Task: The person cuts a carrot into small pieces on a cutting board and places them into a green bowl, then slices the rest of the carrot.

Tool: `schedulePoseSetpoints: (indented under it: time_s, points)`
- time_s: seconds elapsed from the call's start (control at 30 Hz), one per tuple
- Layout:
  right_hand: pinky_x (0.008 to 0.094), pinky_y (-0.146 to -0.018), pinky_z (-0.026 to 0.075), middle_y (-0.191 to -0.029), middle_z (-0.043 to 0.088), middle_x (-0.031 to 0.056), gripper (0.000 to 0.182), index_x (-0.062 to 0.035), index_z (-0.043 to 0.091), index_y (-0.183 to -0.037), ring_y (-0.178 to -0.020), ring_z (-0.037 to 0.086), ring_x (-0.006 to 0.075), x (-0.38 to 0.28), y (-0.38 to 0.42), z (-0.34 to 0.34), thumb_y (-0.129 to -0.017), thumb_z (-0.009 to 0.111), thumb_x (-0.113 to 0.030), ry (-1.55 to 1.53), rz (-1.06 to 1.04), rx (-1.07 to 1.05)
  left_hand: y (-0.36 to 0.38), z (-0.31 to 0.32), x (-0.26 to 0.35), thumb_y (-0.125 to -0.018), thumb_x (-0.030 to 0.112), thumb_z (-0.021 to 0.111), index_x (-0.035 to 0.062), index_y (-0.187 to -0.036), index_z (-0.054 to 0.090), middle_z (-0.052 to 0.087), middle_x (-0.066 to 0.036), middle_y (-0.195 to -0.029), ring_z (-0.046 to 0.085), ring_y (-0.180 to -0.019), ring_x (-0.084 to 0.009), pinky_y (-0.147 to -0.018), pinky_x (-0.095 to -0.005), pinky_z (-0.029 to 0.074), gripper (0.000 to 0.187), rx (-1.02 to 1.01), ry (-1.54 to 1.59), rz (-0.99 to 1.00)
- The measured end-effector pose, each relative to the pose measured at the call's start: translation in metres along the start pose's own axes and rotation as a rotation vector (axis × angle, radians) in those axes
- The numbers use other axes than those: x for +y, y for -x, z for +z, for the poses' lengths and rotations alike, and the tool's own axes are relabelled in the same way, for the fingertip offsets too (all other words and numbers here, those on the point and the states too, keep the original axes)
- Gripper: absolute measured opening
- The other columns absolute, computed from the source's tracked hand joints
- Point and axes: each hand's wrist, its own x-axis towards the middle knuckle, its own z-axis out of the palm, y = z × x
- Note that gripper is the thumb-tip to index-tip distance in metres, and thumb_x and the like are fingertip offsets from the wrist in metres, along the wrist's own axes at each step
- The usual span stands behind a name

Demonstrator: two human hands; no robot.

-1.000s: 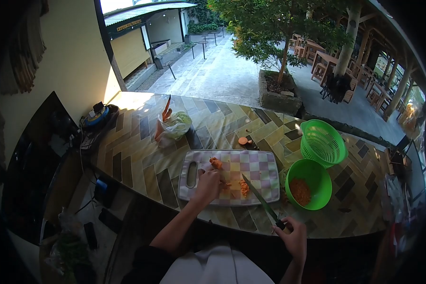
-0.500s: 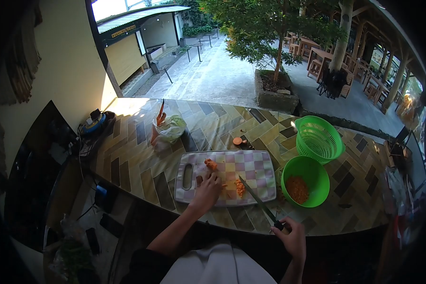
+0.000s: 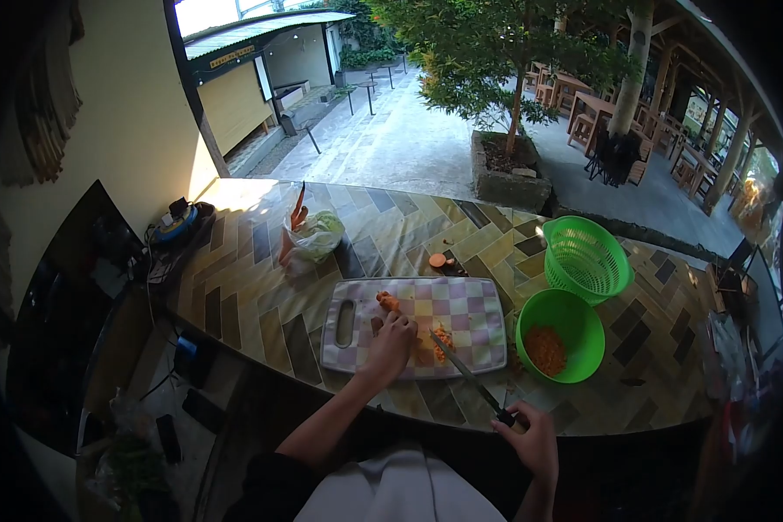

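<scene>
A wide, glossy counter (image 3: 235,287) in tan, grey and brown herringbone spreads around both hands; its curved near edge passes under the left forearm and beside the right hand (image 3: 531,435), and its far edge lies well beyond both. A stretch of patterned surface runs left of the left hand (image 3: 391,344) and another lies between that hand's work and the far edge. Under the left hand lies a rectangular cutting board (image 3: 476,300) with rounded corners, a pale rim, lilac and cream checks and an oval handle slot to the hand's left. To the right of the blade, the room is bounded by a smooth, round green bowl (image 3: 587,326) with chopped orange bits (image 3: 545,350) inside; just beyond it, a slatted green plastic basket (image 3: 574,248) leans toward the hands. Ahead and left of the left hand sits a crinkled, see-through plastic bag (image 3: 324,237) with slender carrots (image 3: 298,214) poking out. The right hand is wrapped around the dark handle of a long knife (image 3: 466,373), its tip pointing toward the left hand over the board. The left hand's fingertips are bunched downward; whether they pinch anything cannot be told. Just ahead of them rests a knobbly carrot chunk (image 3: 388,302), while finely diced carrot (image 3: 445,336) lies to their right, at the blade. Farther ahead, off the board, is a flat, round orange slice (image 3: 438,260).
</scene>
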Motion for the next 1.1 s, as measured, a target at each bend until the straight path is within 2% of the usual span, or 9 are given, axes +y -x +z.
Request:
schedulePoseSetpoints:
  time_s: [0.13,0.23,0.43,0.53,0.63,0.73,0.9,1.0,1.1]
  points:
    - [0.0330,-0.057,0.043,-0.062,0.058,0.0111,0.034,0.0006,0.067,-0.091,-0.056,0.051,0.0170,0.005,0.003,0.000,-0.076,0.082,-0.025,-0.004,0.015,0.009,-0.004,-0.013,0.007,-0.082,0.004,0.058,0.0034,-0.085,0.064,0.065,-0.013,-0.091,0.059,-0.102,-0.0336,-0.091,-0.0441,0.043,0.007,-0.028,-0.038,-0.014]
    - [0.0333,-0.058,0.043,-0.062,0.058,0.0114,0.034,0.0001,0.067,-0.092,-0.056,0.052,0.0175,0.005,0.005,-0.002,-0.076,0.082,-0.026,0.000,0.029,0.010,-0.008,-0.010,0.008,-0.081,0.005,0.058,0.0040,-0.083,0.065,0.067,-0.015,-0.088,0.060,-0.100,-0.0350,-0.089,-0.0451,0.045,0.008,-0.057,0.006,-0.068]
    - [0.0334,-0.058,0.043,-0.063,0.058,0.0116,0.035,-0.0002,0.066,-0.093,-0.057,0.052,0.0176,0.007,0.008,0.000,-0.076,0.082,-0.026,-0.001,0.021,0.010,-0.022,-0.007,0.015,-0.079,0.005,0.060,0.0024,-0.083,0.066,0.067,-0.019,-0.090,0.062,-0.095,-0.0392,-0.085,-0.0481,0.048,0.008,-0.224,-0.135,-0.192]
    - [0.0336,-0.058,0.043,-0.063,0.058,0.0119,0.036,0.0000,0.066,-0.093,-0.057,0.052,0.0179,0.005,0.009,0.000,-0.076,0.082,-0.027,-0.006,0.014,0.010,-0.022,-0.006,0.002,-0.076,0.001,0.061,0.0009,-0.083,0.065,0.068,-0.019,-0.090,0.064,-0.093,-0.0392,-0.085,-0.0470,0.048,0.008,-0.187,-0.107,0.019]
    - [0.0337,-0.059,0.044,-0.063,0.058,0.0123,0.036,0.0004,0.066,-0.093,-0.057,0.053,0.0184,0.008,0.010,0.002,-0.076,0.082,-0.027,0.001,-0.004,0.019,-0.021,-0.007,-0.003,-0.073,-0.002,0.062,-0.0004,-0.081,0.066,0.068,-0.019,-0.087,0.066,-0.090,-0.0377,-0.082,-0.0444,0.050,0.010,-0.185,-0.036,0.051]
    - [0.0339,-0.059,0.044,-0.063,0.058,0.0128,0.037,0.0007,0.066,-0.094,-0.057,0.053,0.0190,0.010,0.010,0.002,-0.076,0.082,-0.027,0.002,0.012,0.010,-0.026,-0.018,-0.004,-0.075,0.001,0.060,0.0009,-0.079,0.070,0.070,-0.019,-0.088,0.069,-0.088,-0.0352,-0.079,-0.0450,0.053,0.010,-0.327,0.101,-0.009]
    - [0.0347,-0.060,0.044,-0.064,0.058,0.0142,0.038,0.0013,0.066,-0.094,-0.058,0.054,0.0205,0.006,0.008,0.002,-0.076,0.082,-0.028,0.019,0.008,0.007,-0.030,-0.015,-0.005,-0.073,0.000,0.064,-0.0029,-0.074,0.071,0.070,-0.020,-0.078,0.071,-0.077,-0.0346,-0.070,-0.0406,0.055,0.007,-0.324,0.256,0.011]
    - [0.0293,-0.057,0.040,-0.060,0.052,0.0047,0.032,0.0006,0.064,-0.088,-0.058,0.045,0.0104,0.003,0.008,0.005,-0.075,0.083,-0.021,-0.006,-0.012,0.008,-0.030,-0.011,-0.002,-0.068,-0.009,0.065,-0.0042,-0.081,0.072,0.070,-0.020,-0.078,0.071,-0.079,-0.0331,-0.071,-0.0389,0.055,0.016,-0.394,0.364,-0.021]
    - [0.0288,-0.056,0.038,-0.059,0.051,0.0043,0.032,0.0002,0.064,-0.089,-0.058,0.044,0.0093,0.008,0.008,0.010,-0.075,0.083,-0.021,-0.032,0.000,-0.011,-0.025,-0.032,0.016,-0.068,-0.013,0.064,-0.0045,-0.086,0.072,0.070,-0.021,-0.079,0.072,-0.080,-0.0316,-0.071,-0.0374,0.054,0.022,-0.430,0.395,-0.070]
